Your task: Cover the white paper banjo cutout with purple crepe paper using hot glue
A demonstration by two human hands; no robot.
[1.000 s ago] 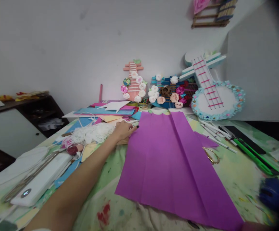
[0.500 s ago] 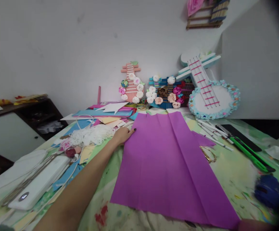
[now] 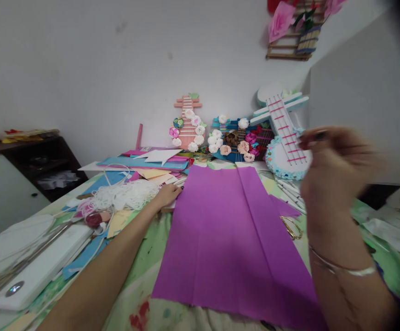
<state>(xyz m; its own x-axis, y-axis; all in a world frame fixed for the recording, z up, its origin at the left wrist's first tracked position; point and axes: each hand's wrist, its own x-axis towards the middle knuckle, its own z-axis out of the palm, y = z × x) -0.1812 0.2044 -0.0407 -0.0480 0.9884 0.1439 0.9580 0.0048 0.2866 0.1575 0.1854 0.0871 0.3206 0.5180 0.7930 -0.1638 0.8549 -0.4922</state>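
A large sheet of purple crepe paper lies on the table in front of me, with a fold line running down its right side. My left hand is at its upper left edge, thumb on the edge and the other fingers mostly hidden. Raised above the table on the right is my right hand, blurred, its fingertips pinched together. Whatever may be between them cannot be made out. Gold-handled scissors lie beside the sheet's right edge, near a smaller purple piece.
Left of the sheet are a white string heap, a white power bank and paper scraps. Flower-trimmed instrument models, including a peach one and a white one, lean on the wall. White sticks lie behind my right hand.
My right hand has left the sheet's lower right corner and risen to the upper right. My left hand stays at the left edge. The view has shifted slightly.
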